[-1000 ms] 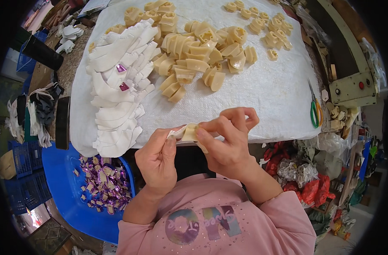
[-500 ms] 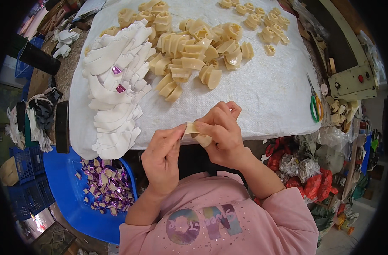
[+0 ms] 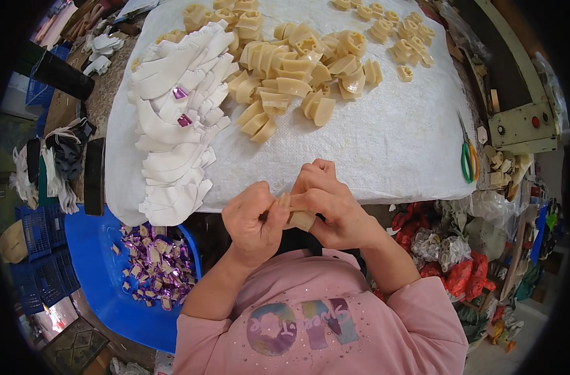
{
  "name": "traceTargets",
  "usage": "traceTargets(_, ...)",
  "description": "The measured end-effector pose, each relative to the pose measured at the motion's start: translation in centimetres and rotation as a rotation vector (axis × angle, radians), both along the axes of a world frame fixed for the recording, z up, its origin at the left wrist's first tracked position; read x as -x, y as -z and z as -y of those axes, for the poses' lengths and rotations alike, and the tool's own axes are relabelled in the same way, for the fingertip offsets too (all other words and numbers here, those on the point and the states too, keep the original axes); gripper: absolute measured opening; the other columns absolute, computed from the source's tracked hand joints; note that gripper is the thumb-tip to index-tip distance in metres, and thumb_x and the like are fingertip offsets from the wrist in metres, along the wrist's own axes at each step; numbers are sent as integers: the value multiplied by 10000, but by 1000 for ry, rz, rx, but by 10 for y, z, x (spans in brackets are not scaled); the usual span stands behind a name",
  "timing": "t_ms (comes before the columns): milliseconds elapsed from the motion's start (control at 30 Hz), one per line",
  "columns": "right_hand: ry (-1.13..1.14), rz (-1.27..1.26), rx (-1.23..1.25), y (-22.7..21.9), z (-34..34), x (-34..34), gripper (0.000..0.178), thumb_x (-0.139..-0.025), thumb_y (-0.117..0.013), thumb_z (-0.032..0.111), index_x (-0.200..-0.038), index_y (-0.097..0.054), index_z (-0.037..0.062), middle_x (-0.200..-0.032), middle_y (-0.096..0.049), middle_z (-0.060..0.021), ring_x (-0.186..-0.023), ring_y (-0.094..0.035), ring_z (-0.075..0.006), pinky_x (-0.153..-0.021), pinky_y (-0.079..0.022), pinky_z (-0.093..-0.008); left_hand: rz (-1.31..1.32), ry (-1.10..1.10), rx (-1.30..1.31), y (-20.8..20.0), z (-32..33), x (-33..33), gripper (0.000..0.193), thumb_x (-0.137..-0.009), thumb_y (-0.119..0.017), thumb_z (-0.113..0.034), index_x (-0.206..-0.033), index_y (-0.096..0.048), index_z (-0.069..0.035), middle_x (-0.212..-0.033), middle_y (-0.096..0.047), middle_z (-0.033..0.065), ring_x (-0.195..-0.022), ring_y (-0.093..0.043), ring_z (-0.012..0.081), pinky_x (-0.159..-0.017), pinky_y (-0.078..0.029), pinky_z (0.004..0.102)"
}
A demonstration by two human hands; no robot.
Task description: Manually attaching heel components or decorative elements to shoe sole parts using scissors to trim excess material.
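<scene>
Just off the table's near edge, my hands meet over a small beige piece (image 3: 302, 219). My right hand (image 3: 332, 205) grips it from the right, fingers bent around it. At its left end, my left hand (image 3: 253, 220) is closed in a pinch, its thumb and fingertips against the piece. The fingers hide much of its shape. Beyond my hands lies a heap of glossy cream curved pieces (image 3: 291, 69). White fabric-like cut pieces (image 3: 172, 140) overlap in a long pile to the left, with two purple shiny bits (image 3: 184, 120) on top.
A white woven sheet (image 3: 360, 156) covers the table. Green-and-orange-handled scissors (image 3: 469, 161) lie at its right edge. A blue basin (image 3: 100, 275) below left holds many purple pieces with beige backs. Smaller cream rings (image 3: 413, 50) sit far right. Bags and scraps (image 3: 460, 269) crowd the lower right.
My left hand has moved right and closed in against my right hand, covering the strip end that showed between them. The beige piece has tilted. The view has shifted slightly.
</scene>
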State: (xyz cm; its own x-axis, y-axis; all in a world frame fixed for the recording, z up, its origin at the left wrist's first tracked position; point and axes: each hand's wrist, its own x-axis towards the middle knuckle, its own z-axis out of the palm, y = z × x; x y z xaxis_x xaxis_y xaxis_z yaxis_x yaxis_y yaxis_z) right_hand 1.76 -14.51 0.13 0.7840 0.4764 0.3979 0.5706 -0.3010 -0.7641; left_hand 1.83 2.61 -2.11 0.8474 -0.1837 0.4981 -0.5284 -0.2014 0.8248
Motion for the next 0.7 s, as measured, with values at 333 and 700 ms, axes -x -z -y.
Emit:
traceTargets(333,205,219,145,-24,-7,1,268,-698,-687,50,-951,-611,96,-937,-586,-34,-900,-509,-231,-822,-344,-399,252,-118,-33,-1,-16,-7,315,-584,-721,93,-841,-667,-80,-723,-508,29,-722,-501,224,-616,-414,307)
traceTargets(700,264,-862,-1025,12,-23,30,279,-972,-491,222,-1131,-505,-7,-1075,-575,-102,-976,-599,-177,-876,-485,-316,185,60,170,-17,-9,2,343,-631,-662,145,-910,-593,-42,-839,-562,97,-785,-564,262,-684,-476,328)
